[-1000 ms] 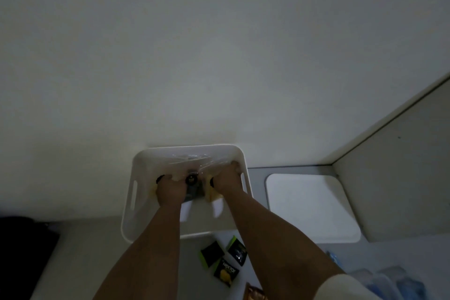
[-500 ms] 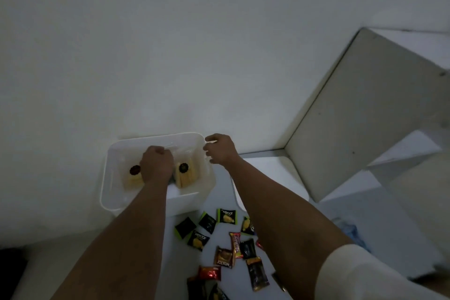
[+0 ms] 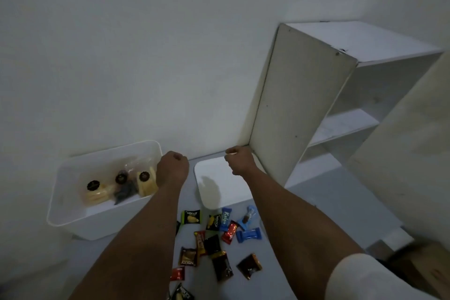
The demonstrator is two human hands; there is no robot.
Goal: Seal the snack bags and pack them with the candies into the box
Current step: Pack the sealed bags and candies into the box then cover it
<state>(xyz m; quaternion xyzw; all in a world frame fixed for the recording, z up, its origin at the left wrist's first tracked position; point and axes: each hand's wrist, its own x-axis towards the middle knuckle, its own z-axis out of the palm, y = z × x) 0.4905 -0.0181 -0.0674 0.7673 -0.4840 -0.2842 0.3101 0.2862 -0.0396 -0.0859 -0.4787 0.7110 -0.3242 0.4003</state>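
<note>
A white wall [image 3: 146, 56] fills most of my view, and a white shelf unit [image 3: 316, 105] stands against it on my right. Below them lies the pale table [image 3: 328, 202]. On its left side sits the white box [image 3: 73, 221], close to the wall. Just to the right of the box a white lid [image 3: 219, 192] lies flat. Inside the box are the snack bags [image 3: 121, 185], clear bags with yellow snacks and dark round labels, lying side by side along the box floor. My left hand [image 3: 172, 165] hangs over the right end of the box, its grip curled into a fist with nothing in it. My right hand [image 3: 239, 159] hovers above the far edge of the lid, fingers also curled and holding nothing. Nearer to me, between my forearms, the candies [image 3: 214, 238] lie scattered on the table in black, red, blue and brown wrappers, all outside the box.
</note>
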